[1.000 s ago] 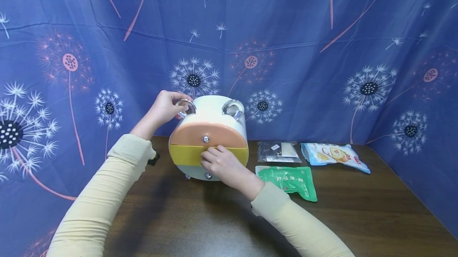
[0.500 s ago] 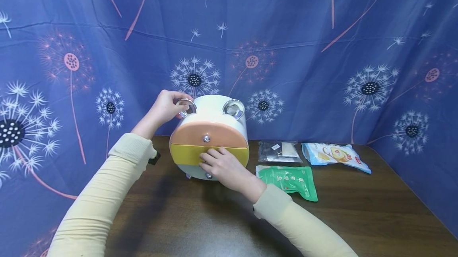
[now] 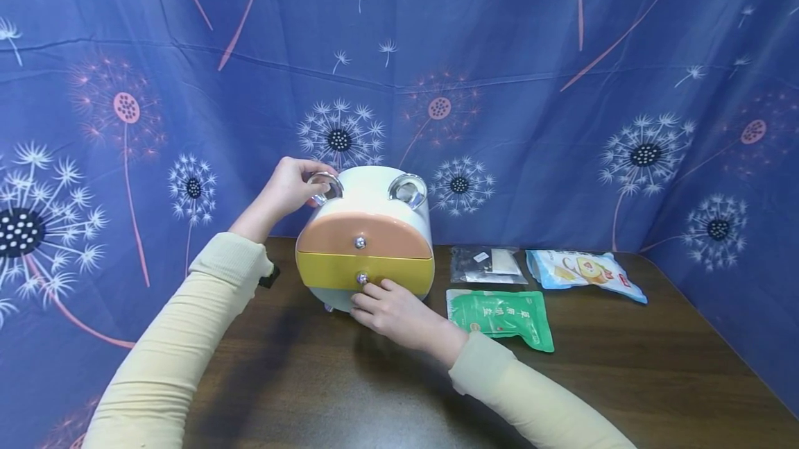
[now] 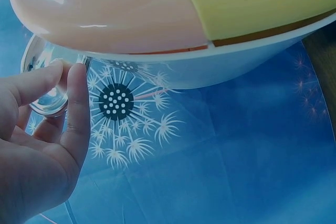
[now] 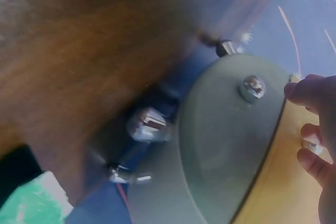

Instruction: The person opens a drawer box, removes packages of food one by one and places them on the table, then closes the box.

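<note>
Stretching forward, hands (image 3: 289, 187) reach the cabinet (image 3: 393, 234), left higher.

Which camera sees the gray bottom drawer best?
The right wrist view: the gray bottom drawer looks big there, silver knob and all. The head view shows only a strip, partly behind the right hand; the left wrist view shows none.

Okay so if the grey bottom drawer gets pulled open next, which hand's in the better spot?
Probably the right hand. It's low at the front of the cabinet, near the grey bottom drawer and its knob, while the left hand is up top, pinching the silver ring.
</note>
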A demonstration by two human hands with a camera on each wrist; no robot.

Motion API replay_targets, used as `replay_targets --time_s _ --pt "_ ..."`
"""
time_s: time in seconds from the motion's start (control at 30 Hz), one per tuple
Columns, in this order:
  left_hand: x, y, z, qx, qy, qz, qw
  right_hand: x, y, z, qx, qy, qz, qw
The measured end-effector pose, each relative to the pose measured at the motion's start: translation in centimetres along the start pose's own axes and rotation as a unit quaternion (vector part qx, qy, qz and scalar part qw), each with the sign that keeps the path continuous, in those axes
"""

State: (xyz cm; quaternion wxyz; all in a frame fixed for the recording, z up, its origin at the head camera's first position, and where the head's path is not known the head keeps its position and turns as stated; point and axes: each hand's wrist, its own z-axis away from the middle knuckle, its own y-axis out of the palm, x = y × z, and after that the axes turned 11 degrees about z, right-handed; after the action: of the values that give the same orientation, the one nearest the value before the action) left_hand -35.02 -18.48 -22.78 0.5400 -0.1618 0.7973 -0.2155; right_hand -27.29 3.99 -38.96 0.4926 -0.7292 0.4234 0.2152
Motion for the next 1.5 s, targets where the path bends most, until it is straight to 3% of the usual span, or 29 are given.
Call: replay_targets --time_s 0.37,0.77,1.0,1.5 --pt "-0.1 0.0 0.1 0.000 -0.004 -0.001 1.0000 1.0 1.7 0.6 0.017 -0.016 0.010 1.000" --pt "0.0 0.0 0.0 0.000 -0.007 -0.003 1.0000 1.5 2.6 0.2 0.030 -0.031 0.076 0.996" --pt "-0.1 0.0 0.0 0.000 -0.007 -0.003 1.0000 1.6 3.0 0.1 0.011 -0.044 0.119 0.992" --pt "-0.1 -0.1 0.1 0.002 -0.007 0.000 1.0000 1.7 3.3 0.1 0.027 -0.050 0.118 0.991"
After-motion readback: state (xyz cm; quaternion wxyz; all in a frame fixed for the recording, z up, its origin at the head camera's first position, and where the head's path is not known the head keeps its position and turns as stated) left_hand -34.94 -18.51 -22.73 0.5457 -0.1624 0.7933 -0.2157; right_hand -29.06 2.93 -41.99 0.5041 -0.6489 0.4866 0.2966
